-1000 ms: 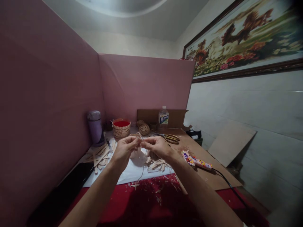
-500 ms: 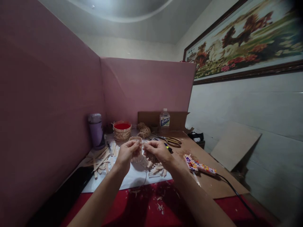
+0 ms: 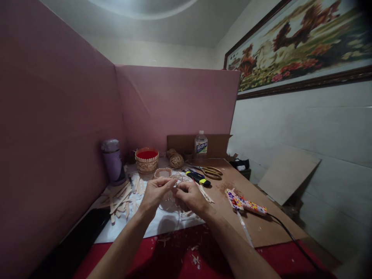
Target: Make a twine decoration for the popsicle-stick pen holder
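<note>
My left hand [image 3: 155, 194] and my right hand [image 3: 192, 198] meet over the white sheet, thumbs and forefingers pinched close together. A thin strand of twine [image 3: 178, 217] runs between the fingertips and dangles below them in a loose curve. The fingers hide most of what they pinch. Just behind the hands sits a small pale piece with a scalloped wooden rim [image 3: 163, 171], partly covered by my left hand. A ball of brown twine [image 3: 176, 160] lies farther back.
Loose wooden sticks [image 3: 120, 195] lie left. A purple bottle [image 3: 112, 162] and a red-lined basket [image 3: 147, 162] stand behind. To the right are a utility knife [image 3: 199, 178], scissors [image 3: 212, 171], a clear bottle [image 3: 201, 145] and a flowered glue gun [image 3: 244, 203] with a cord.
My right hand has turned and dropped slightly, its fingers curling more. The utility knife now shows more fully beyond it. The whole view has shifted a little.
</note>
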Tool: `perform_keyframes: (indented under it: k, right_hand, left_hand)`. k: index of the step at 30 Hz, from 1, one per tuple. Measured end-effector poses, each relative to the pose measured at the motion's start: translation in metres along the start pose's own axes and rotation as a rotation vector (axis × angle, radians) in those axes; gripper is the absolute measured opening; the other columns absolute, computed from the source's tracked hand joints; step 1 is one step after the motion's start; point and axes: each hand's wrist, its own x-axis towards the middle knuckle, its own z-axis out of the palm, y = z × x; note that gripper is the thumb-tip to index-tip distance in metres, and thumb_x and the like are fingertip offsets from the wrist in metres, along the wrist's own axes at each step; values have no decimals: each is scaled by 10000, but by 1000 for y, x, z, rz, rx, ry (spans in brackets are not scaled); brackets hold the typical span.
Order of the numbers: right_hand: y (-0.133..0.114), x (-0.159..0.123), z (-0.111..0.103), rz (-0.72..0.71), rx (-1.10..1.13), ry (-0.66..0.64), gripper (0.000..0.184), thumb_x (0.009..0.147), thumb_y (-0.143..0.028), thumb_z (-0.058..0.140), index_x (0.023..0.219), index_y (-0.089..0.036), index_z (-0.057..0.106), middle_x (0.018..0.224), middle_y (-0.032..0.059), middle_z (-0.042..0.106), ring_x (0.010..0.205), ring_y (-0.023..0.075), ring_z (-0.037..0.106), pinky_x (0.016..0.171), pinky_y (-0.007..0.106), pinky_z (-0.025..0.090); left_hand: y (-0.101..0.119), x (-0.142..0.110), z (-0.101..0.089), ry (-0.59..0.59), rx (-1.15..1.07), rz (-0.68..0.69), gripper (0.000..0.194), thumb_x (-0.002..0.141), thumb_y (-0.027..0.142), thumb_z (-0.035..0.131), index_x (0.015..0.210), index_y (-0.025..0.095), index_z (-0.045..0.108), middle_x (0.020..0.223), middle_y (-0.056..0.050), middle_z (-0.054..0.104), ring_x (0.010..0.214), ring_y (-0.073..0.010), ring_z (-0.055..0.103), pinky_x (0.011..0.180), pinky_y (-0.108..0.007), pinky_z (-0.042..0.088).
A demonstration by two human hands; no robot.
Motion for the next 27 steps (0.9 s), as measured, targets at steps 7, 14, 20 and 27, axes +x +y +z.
perform_keyframes:
  k: [7, 14, 20, 27]
  right_hand:
    - [4, -5, -9, -157, -387, 146, 230, 713, -278, 535, 515, -161, 536, 465, -20, 464, 444, 83, 398, 436, 209, 261]
    - [3, -8, -8, -304, -545, 194, 249, 762, -295, 521, 554, -176, 589, 523, -1, 536, 522, 105, 445, 514, 233, 289]
    - [8, -3, 2, -16, -44, 21, 422, 747, -527, 517, 525, -170, 486, 411, -24, 460, 338, 77, 381, 355, 209, 267]
    - [7, 0, -7, 132, 194, 215, 458, 664, -575, 573, 628, -119, 587, 435, 8, 533, 357, 98, 489, 358, 197, 360]
  left_hand:
    - [4, 1, -7, -168, 395, 270, 89, 662, 232, 671, 583, 210, 707, 603, -46, 575, 630, -157, 473, 590, -244, 343]
    - [-6, -3, 1, -38, 471, 292, 214, 749, 261, 564, 553, 188, 605, 587, -19, 530, 617, -149, 444, 584, -238, 318]
    - [-5, -1, 11, 49, 87, 145, 228, 812, 308, 468, 740, 150, 617, 739, -39, 592, 709, -151, 521, 661, -245, 386]
    - [19, 16, -3, 64, -642, -66, 194, 823, 261, 436, 654, 174, 476, 406, 70, 321, 353, -75, 363, 417, -196, 340]
